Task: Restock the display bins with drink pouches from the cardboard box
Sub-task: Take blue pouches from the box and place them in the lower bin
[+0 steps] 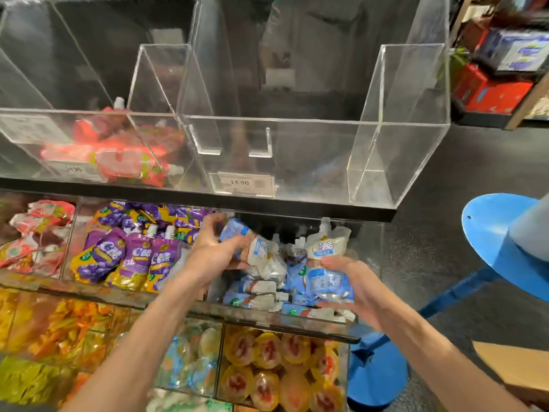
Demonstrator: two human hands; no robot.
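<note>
As right hand [361, 285] grips pouch [328, 282], bin [267, 318] below

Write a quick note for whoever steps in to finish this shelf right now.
Left hand grips a blue-white pouch over the middle-row bin.
Right hand grips another blue pouch over the same bin.
Done: that bin is partly filled with matching pouches.
Left to do: drop both in, then fetch more from the cardboard box at lower right.

Left hand [212, 252], right hand [361, 282], forearms [127, 355]: all bare.
</note>
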